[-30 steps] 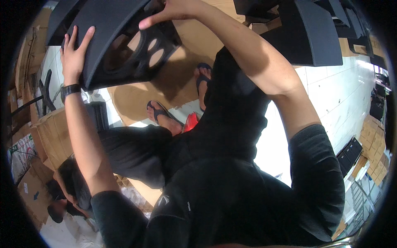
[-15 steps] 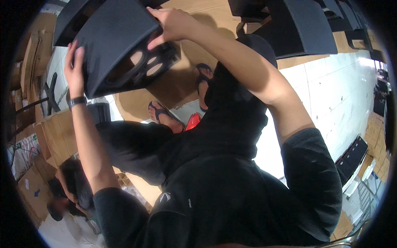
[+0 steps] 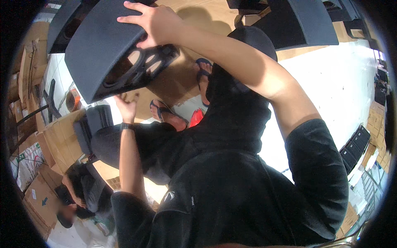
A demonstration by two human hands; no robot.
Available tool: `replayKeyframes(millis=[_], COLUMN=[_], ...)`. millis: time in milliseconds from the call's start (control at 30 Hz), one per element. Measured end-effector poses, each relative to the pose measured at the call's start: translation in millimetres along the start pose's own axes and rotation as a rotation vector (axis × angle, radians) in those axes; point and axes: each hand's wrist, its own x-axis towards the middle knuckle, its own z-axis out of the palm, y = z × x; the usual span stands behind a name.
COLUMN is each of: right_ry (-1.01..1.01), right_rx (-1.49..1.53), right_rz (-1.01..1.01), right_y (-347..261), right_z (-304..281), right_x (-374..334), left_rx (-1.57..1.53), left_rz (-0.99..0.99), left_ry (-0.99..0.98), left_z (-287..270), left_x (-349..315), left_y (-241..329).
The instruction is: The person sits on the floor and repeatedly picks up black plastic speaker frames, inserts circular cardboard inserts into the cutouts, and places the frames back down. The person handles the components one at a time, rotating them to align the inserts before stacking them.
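A black speaker cabinet [image 3: 105,43] with round cut-outs in its open face leans tilted at the upper left. My right hand [image 3: 159,25] grips its right upper edge, fingers spread over the top panel and thumb by the cut-out face. Just below the cabinet's near lower corner is my left hand [image 3: 126,108], off the side panel. Its fingers are apart and slightly bent, a little blurred, with nothing seen in them. Whether its fingertips touch the cabinet I cannot tell.
More black cabinets stand at the upper right [image 3: 304,25] and upper left [image 3: 60,27]. Cardboard [image 3: 206,14] lies under the work. A red item [image 3: 196,118] sits between my sandalled feet. Cardboard boxes [image 3: 62,138] and another person [image 3: 89,188] are at the left.
My left hand has let go of the cabinet's left side and moved right and down, below its near corner. My right hand has shifted left along the top edge. The cabinet has moved slightly left.
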Motion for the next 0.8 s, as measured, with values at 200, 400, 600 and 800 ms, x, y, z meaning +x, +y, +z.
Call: replayKeyframes(millis=[200,400,600,800], right_ry=[-0.001,-0.058,-0.075,-0.033], right_rx=[0.037,0.070,0.136,0.153], right_rz=[-0.043,-0.091,-0.094,-0.127], right_y=[3.7,13.5,20.1,31.6], right_z=[3.4,3.8,1.8,-20.6], right_x=[11.9,16.7,27.8,21.2], left_rx=[0.099,0.594,0.999,1.030], left_rz=[-0.742,0.010,-0.199,0.157], left_ry=[-0.315,-0.127,-0.188,-0.165], left_z=[2.5,14.3,7.7,-16.4], left_x=[33.9,73.2,84.6,58.0], left_y=[-46.7,-85.6,-119.1,-81.0])
